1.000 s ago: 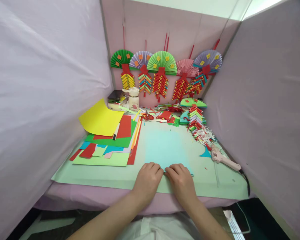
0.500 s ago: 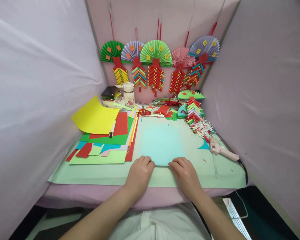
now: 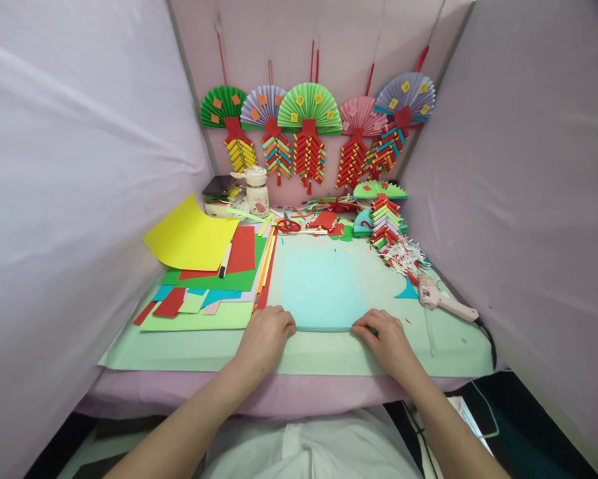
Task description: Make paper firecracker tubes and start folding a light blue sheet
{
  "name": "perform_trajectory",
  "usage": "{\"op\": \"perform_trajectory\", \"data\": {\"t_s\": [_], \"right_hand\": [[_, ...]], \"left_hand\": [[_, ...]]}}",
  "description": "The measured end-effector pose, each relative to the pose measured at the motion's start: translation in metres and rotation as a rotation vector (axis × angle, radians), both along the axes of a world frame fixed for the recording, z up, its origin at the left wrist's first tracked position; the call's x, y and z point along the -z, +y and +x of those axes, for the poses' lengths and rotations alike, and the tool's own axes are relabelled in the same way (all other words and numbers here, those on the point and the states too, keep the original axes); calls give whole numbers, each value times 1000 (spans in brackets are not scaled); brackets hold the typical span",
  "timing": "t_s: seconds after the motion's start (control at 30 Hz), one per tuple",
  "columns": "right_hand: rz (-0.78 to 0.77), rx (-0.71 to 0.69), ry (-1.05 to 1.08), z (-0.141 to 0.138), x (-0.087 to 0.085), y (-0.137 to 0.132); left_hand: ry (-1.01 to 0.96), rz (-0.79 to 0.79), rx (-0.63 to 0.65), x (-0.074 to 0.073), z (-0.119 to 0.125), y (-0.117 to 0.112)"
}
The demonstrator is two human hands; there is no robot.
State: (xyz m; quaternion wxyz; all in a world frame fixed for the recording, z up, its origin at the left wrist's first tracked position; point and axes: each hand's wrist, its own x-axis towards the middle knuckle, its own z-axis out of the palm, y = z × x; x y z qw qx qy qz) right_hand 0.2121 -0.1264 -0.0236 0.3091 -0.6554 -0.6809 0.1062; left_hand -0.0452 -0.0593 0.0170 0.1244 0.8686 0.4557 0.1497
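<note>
A light blue sheet of paper lies flat on the pale green table cover, its near edge towards me. My left hand pinches that edge at the near left corner, fingers closed. At the near right corner, my right hand grips the same edge between thumb and fingers. A narrow strip along the near edge looks creased or turned up between the two hands. Both thumbs are partly hidden.
Stacked coloured papers and a curved yellow sheet lie left. Red-handled scissors and scraps sit behind. A glue gun with a cord rests right, near paper shreds. Paper fan ornaments hang on the back wall.
My hands have moved apart along the near edge of the blue paper, the left one leftward and the right one rightward, out to the corners. The view has shifted slightly.
</note>
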Motion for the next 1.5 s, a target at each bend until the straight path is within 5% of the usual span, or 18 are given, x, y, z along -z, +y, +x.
{"op": "perform_trajectory", "data": {"t_s": [0.63, 1.07, 1.27, 1.4, 1.5], "right_hand": [[-365, 171, 50, 25, -28, 0], [-537, 202, -72, 24, -40, 11], [-497, 242, -121, 46, -35, 10], [-197, 208, -100, 40, -42, 8], [-2, 37, -112, 18, -50, 12]], "left_hand": [[186, -224, -100, -20, -4, 15], [355, -98, -123, -18, 5, 22], [333, -232, -157, -24, -2, 34], [321, -238, -135, -25, -2, 35], [308, -234, -120, -25, -1, 34]]}}
